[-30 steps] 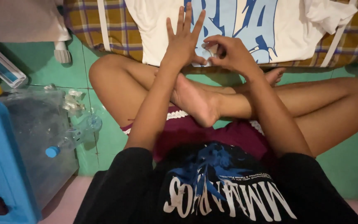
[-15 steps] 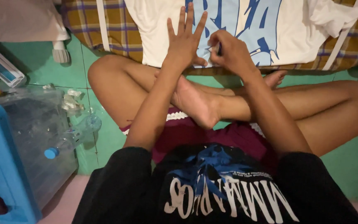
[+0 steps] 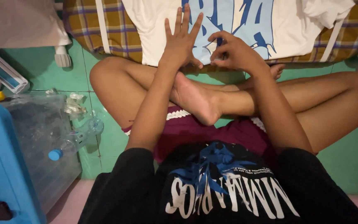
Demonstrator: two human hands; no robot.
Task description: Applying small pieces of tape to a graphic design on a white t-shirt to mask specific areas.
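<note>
This was a room in a home, most likely a bedroom or living space. The floor (image 3: 344, 161) was laid with green tiles, and the person sat on it cross-legged and barefoot. A plaid cloth (image 3: 117, 29) in yellow and brown was spread ahead, with a white printed T-shirt (image 3: 237, 20) lying on it. At one side stood a clear plastic storage box (image 3: 42, 145), an empty plastic bottle (image 3: 75, 139) and a blue plastic piece (image 3: 1, 166).

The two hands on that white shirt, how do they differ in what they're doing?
The left hand lies flat on the white shirt, fingers straight and spread; the right hand is curled, fingertips pinching at the fabric. The left hand points up across the shirt, while the right hand stays at its lower edge. Both are bare and touch the same shirt.
</note>
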